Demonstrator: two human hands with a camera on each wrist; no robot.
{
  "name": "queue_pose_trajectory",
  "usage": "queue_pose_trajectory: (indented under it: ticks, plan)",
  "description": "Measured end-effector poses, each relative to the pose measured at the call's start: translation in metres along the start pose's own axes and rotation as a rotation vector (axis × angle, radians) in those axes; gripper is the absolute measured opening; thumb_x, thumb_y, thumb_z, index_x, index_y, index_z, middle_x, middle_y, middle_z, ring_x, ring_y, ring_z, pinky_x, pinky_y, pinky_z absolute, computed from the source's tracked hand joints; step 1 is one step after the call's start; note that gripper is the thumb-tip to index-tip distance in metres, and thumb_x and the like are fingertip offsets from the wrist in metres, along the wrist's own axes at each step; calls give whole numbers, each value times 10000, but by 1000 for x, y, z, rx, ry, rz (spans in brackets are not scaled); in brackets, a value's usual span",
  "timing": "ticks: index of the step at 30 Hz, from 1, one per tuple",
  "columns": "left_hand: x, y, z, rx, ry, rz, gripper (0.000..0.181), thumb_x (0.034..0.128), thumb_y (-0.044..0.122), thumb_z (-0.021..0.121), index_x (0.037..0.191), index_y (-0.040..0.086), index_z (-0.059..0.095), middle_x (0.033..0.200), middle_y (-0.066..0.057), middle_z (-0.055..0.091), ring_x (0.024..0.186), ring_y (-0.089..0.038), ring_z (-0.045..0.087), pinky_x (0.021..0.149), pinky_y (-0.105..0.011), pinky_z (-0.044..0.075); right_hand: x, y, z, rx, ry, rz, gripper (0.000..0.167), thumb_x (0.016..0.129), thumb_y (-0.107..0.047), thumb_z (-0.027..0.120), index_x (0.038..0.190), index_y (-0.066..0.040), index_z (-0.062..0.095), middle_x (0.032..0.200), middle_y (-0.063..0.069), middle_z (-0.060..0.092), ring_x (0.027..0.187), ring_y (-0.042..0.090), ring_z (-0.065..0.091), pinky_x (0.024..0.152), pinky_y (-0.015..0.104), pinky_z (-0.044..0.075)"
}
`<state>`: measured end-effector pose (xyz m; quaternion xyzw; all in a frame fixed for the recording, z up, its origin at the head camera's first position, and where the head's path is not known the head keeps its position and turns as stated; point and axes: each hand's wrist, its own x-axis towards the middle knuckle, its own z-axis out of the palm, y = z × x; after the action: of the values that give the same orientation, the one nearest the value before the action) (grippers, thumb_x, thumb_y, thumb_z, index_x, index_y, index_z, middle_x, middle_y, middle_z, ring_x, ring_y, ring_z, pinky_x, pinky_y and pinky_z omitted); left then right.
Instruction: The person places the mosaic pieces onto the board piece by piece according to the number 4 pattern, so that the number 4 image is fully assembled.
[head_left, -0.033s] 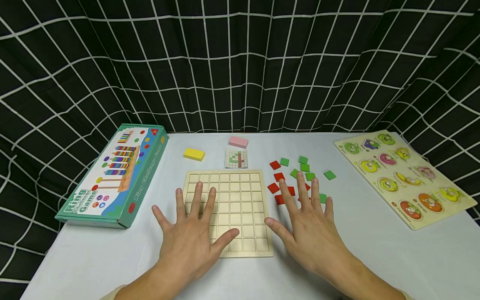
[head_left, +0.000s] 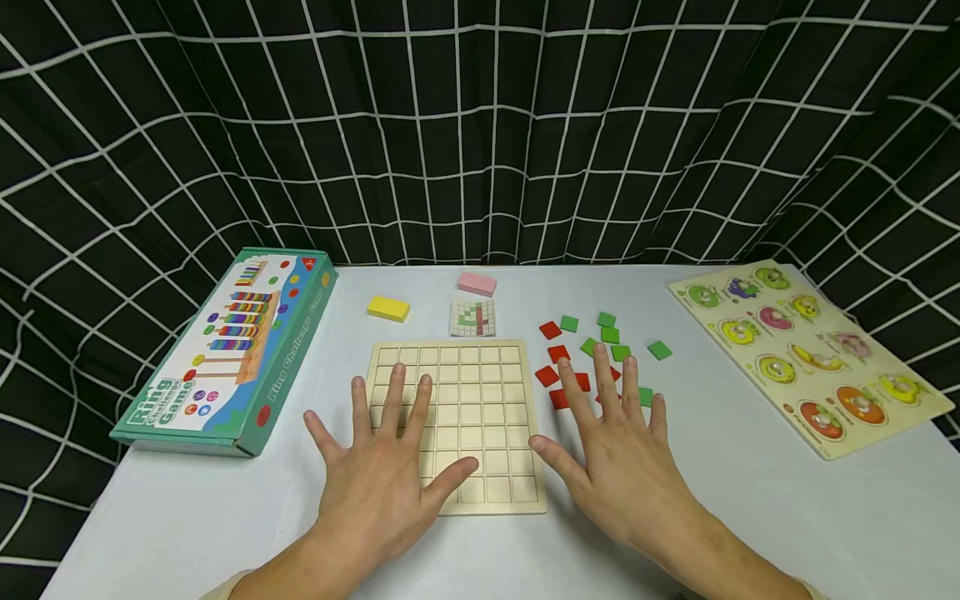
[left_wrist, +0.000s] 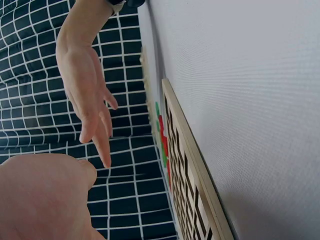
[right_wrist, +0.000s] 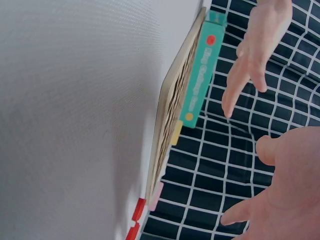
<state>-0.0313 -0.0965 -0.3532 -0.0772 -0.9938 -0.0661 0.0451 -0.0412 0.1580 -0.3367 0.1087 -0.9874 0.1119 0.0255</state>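
Note:
Both hands are spread with straight fingers and hold nothing. My left hand (head_left: pixel 378 479) hovers over the left part of a pale wooden grid board (head_left: pixel 483 437), hiding some of its squares. The left wrist view shows a gap between the hands and the table. Just off the board's right edge hovers my right hand (head_left: pixel 626 467), its fingertips over loose square tiles. Red tiles (head_left: pixel 551 330) and green tiles (head_left: pixel 660 350) lie scattered there, a few partly covered by the fingers. Behind the board lies a small pattern card (head_left: pixel 473 318) with green and red squares.
A yellow block (head_left: pixel 388 308) and a pink block (head_left: pixel 477 284) lie beyond the board. The teal Ring Challenge Game box (head_left: pixel 225 358) lies at left. At right is a wooden fruit puzzle board (head_left: pixel 810 358). A black curtain (head_left: pixel 480 133) with white grid lines surrounds the white table (head_left: pixel 225 517).

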Motion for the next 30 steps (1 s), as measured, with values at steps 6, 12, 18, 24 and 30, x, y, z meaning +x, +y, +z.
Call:
queue_pose_trajectory:
  ticks: [6, 12, 18, 24, 30]
  plan:
    - [1, 0, -2, 4, 0, 2, 993, 903, 845, 470, 1651, 207, 328, 1735, -132, 226, 1549, -573, 168, 1022, -934, 68, 2, 1, -3, 2, -1, -3, 894, 997, -717, 462, 1688, -232, 166, 1761, 156, -51, 1587, 523, -53, 1099, 860, 141]
    - [2, -3, -7, 1, -12, -3, 1010, 909, 845, 459, 1654, 179, 314, 1737, -129, 214, 1562, -548, 150, 1038, -923, 85, 5, 5, -7, 33, -18, 6, 916, 994, -736, 448, 1684, -191, 190, 1755, 188, -11, 1598, 492, -54, 1155, 805, 121]
    - [5, -11, -12, -39, -35, -9, 1106, 864, 876, 497, 1671, 161, 249, 1746, -146, 167, 1562, -556, 146, 1048, -913, 100, 14, 17, -11, 47, 6, -13, 910, 995, -704, 498, 1643, -91, 318, 1714, 263, 188, 1557, 530, 208, 1161, 734, 274]
    - [6, -29, -12, -104, -106, -22, 1192, 810, 889, 568, 1681, 166, 195, 1753, -140, 146, 1559, -543, 187, 1064, -893, 141, 27, 30, -14, 145, 51, -6, 841, 972, -612, 640, 1561, -37, 463, 1589, 282, 432, 1421, 515, 457, 1022, 714, 451]
    - [4, -45, -7, -115, -178, -25, 1328, 728, 927, 613, 1679, 108, 178, 1744, -171, 163, 1555, -536, 209, 1042, -900, 162, 48, 52, -15, 225, 105, -3, 549, 902, -288, 819, 1356, -25, 657, 1349, 230, 641, 1118, 420, 666, 886, 572, 558]
